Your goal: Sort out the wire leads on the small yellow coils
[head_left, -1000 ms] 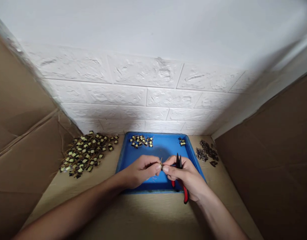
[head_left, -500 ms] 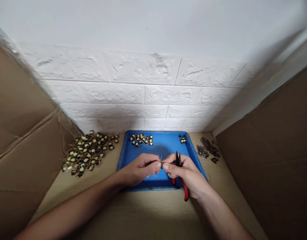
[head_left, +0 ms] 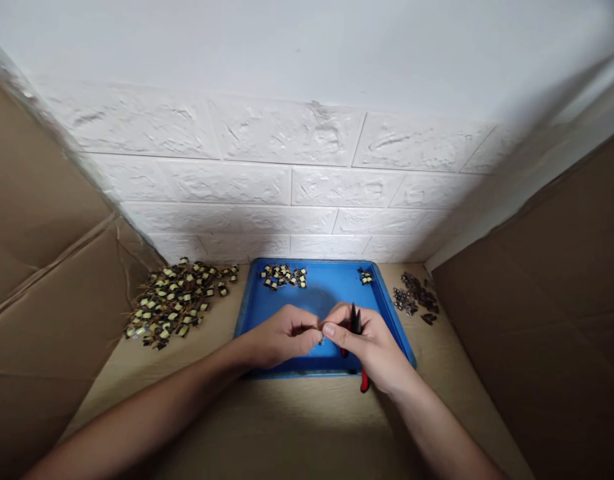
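Over the front of the blue tray [head_left: 331, 365], my left hand [head_left: 287, 339] and my right hand [head_left: 364, 340] meet fingertip to fingertip. Both pinch a tiny part [head_left: 321, 339], mostly hidden, with a small shiny bit showing below the fingertips. Red-handled pliers [head_left: 355, 320] also rest in my right hand, their dark jaws pointing up between the fingers. Inside the tray, a group of small black and yellow pieces [head_left: 284, 275] lies at the back left, and a smaller cluster [head_left: 365, 277] at the back right.
A large heap of black and yellow pieces [head_left: 177, 300] lies on the wooden table [head_left: 307, 427] left of the tray. Small metal and dark brown parts [head_left: 417, 295] sit to its right. Cardboard panels [head_left: 47, 267] flank both sides, with a white brick-patterned wall [head_left: 247, 183] behind.
The fingertips have drawn closer together, covering more of the small part, whose thin strands no longer stick up. The pliers have turned slightly in my right hand, their red handles shifting left.
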`<move>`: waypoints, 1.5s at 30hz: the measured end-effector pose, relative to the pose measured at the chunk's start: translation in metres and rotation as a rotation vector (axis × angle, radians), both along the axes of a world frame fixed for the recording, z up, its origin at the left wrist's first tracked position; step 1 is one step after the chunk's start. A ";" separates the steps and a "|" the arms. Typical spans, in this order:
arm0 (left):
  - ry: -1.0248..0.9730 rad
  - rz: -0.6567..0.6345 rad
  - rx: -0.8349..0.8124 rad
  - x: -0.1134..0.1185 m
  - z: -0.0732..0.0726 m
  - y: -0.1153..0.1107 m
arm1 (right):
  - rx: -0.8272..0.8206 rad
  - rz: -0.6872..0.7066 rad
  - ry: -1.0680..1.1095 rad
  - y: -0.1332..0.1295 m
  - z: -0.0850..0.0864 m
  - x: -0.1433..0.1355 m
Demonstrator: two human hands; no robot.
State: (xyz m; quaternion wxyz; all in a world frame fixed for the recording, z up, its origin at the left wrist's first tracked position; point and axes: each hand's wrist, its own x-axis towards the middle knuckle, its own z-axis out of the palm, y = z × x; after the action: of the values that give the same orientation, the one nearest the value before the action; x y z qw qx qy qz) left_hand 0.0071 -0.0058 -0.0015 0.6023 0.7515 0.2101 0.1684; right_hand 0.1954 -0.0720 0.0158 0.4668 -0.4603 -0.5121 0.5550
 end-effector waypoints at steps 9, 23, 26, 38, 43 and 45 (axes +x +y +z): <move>-0.014 0.015 0.029 -0.002 -0.001 0.002 | 0.011 -0.058 -0.063 0.003 -0.008 0.003; -0.089 0.020 -0.161 -0.008 -0.006 0.005 | 0.411 0.023 -0.271 -0.003 0.000 0.003; -0.153 0.108 -0.234 -0.006 -0.005 0.003 | 0.421 -0.088 -0.287 -0.003 -0.002 0.004; 0.004 0.105 0.067 0.000 0.001 -0.002 | 0.409 -0.040 -0.392 0.003 -0.003 0.018; -0.020 0.097 0.075 0.001 0.000 -0.001 | 0.402 -0.046 -0.426 -0.004 0.001 0.009; -0.034 0.098 0.056 0.000 0.000 -0.001 | 0.408 -0.067 -0.458 -0.006 0.002 0.008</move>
State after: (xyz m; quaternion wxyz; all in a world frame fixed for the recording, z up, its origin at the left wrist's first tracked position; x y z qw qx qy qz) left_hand 0.0069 -0.0068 -0.0018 0.5754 0.7541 0.2316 0.2161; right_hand 0.2039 -0.0784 0.0174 0.4401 -0.4868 -0.6892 0.3071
